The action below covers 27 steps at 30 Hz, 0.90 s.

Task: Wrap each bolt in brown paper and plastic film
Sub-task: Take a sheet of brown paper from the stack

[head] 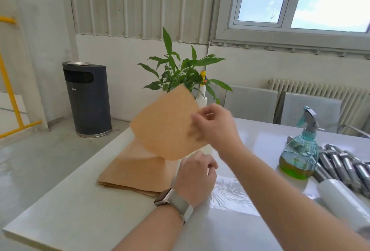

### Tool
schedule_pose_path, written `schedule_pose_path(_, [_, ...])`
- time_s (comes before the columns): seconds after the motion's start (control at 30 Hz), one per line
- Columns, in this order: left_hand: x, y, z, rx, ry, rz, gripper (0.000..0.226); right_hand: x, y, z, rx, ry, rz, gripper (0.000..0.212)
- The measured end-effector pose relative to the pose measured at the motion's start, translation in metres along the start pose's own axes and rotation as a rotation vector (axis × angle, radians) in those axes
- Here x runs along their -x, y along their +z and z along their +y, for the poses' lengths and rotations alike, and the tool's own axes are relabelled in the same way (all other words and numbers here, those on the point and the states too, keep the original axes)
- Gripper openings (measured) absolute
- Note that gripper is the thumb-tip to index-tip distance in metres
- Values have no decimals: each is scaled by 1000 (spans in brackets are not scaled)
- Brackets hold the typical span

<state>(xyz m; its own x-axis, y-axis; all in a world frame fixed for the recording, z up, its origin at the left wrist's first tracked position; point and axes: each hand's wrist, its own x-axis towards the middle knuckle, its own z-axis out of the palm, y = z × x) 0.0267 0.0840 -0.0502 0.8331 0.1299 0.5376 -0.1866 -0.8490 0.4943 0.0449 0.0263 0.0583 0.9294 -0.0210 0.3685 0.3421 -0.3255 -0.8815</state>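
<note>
My right hand (pixel 215 124) pinches the right edge of a torn sheet of brown paper (pixel 166 124) and holds it in the air above the table. Below it lies a stack of brown paper (pixel 132 167) on the white table (pixel 80 214). My left hand (pixel 197 172), with a watch on the wrist, hovers loosely curled just under the sheet's lower edge, holding nothing that I can see. A piece of plastic film (pixel 230 192) lies flat in front of me. Several steel bolts (pixel 344 164) lie at the right. A roll of plastic film (pixel 346 204) rests near them.
A spray bottle (pixel 300 154) with green liquid stands beside the bolts. A potted plant (pixel 180 72) and a white bottle (pixel 202 94) stand at the table's far edge. A dark bin (pixel 88 98) stands on the floor at left; chairs (pixel 252 102) line the far side.
</note>
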Motion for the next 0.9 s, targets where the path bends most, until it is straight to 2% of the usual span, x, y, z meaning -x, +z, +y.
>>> schedule_pose_path(0.03, [-3, -1, -4, 88, 71, -109, 15, -3, -23, 4, -55, 55, 70, 10])
schedule_pose_path(0.1, [-11, -6, -12, 252, 37, -228, 18, -2, -65, 22, -136, 161, 154, 11])
schedule_pose_path(0.2, [-14, -6, -14, 524, -170, -203, 27, 18, -112, 54, -170, 324, 210, 20])
schedule_pose_path(0.3, [-14, -7, -9, 1115, -379, -263, 33, 47, -139, 76, -178, 414, 213, 23])
schedule_pose_path(0.37, [-18, -11, -13, 1304, -499, -323, 39, 64, -150, 87, -94, 426, 222, 33])
schedule_pose_path(0.43, [-18, -12, -14, 1199, -540, -452, 41, 78, -157, 96, 60, 405, 214, 40])
schedule_pose_path(0.5, [-16, -9, -12, 991, -458, -503, 36, 88, -163, 102, 198, 353, 163, 43])
schedule_pose_path(0.6, [-10, -7, -14, 698, -257, -463, 45, 95, -170, 107, 447, 279, 45, 47])
schedule_pose_path(0.7, [-9, -4, -18, 464, -117, -412, 28, 95, -173, 108, 653, 239, -27, 47])
schedule_pose_path(0.77, [-8, -5, -17, 394, -84, -383, 18, 96, -172, 107, 730, 254, -59, 45])
schedule_pose_path(0.9, [-6, -11, -12, 181, -39, -299, 12, 94, -170, 104, 896, 268, -128, 42])
